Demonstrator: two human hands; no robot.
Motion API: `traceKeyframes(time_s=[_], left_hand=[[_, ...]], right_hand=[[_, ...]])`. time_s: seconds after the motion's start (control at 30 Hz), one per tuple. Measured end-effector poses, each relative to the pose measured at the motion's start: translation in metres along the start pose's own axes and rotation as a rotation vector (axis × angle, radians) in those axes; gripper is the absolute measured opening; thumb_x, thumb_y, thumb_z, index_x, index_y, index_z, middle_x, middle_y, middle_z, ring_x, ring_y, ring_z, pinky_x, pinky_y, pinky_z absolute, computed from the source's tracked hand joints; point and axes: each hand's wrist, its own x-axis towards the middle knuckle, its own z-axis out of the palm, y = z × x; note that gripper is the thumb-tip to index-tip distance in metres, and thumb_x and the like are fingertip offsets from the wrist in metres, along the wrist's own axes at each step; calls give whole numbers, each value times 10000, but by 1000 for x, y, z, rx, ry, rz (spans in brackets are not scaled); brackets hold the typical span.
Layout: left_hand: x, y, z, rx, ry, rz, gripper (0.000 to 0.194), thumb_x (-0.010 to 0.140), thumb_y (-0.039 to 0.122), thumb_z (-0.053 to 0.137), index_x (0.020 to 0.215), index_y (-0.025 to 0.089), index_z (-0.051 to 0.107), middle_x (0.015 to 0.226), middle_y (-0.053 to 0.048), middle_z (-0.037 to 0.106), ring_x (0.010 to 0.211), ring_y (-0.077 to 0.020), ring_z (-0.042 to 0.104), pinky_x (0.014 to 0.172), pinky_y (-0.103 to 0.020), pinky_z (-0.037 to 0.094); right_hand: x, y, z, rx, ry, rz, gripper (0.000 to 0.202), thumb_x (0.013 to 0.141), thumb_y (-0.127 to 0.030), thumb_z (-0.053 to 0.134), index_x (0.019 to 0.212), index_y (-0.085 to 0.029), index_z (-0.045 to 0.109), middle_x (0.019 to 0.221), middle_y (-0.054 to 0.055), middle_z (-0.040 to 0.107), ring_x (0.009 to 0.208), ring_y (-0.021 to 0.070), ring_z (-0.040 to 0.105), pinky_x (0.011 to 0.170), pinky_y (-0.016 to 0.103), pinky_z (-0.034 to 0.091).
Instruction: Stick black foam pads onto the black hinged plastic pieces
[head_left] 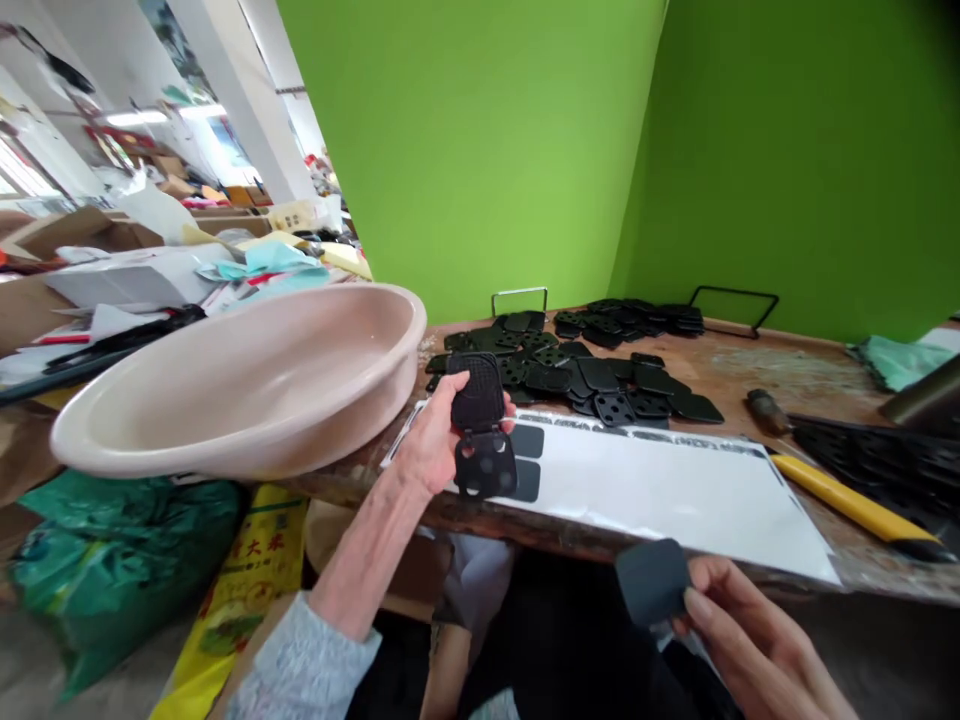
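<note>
My left hand (435,435) holds a hinged black plastic case (478,395), opened out, its lower flap with round holes hanging over the edge of a white sheet (645,480). Two dark rounded squares (529,442) lie on that sheet just right of the case. Low on the right, in front of the table edge, my right hand (739,620) pinches a dark square pad (652,582) by its right side. Behind the sheet spreads a pile of black plastic pieces (577,375), some with holes.
A large pinkish basin (247,385) stands at the left. On the right of the wooden table (757,375) lie a yellow-handled tool (862,500) and black parts (885,455). Green panels (495,150) rise behind; a green bag (127,560) sits below the basin.
</note>
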Motion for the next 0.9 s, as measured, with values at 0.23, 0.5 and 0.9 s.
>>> traceKeyframes(time_s=[0.23, 0.5, 0.9], left_hand=[[-81, -90, 29, -507, 6, -350, 545, 906, 536, 345, 998, 107, 668, 797, -116, 701, 648, -201, 666, 588, -288, 532], [-108, -119, 28, -639, 150, -465, 553, 901, 533, 376, 1012, 76, 668, 816, -136, 696, 756, -238, 666, 764, -414, 549], [-118, -139, 22, -688, 76, -498, 581, 903, 566, 331, 1037, 107, 661, 775, -106, 686, 724, -222, 668, 720, -375, 549]], right_hand=[[-28, 27, 32, 516, -39, 44, 79, 870, -310, 587, 840, -261, 534, 845, -17, 456, 796, 135, 464, 757, 261, 418], [-55, 31, 24, 351, -25, 177, 236, 819, -322, 671, 1016, -286, 548, 763, -28, 481, 698, 119, 453, 651, 217, 397], [-70, 41, 33, 293, -231, 290, 174, 876, -349, 561, 758, -220, 557, 997, 23, 513, 989, 188, 442, 900, 312, 356]])
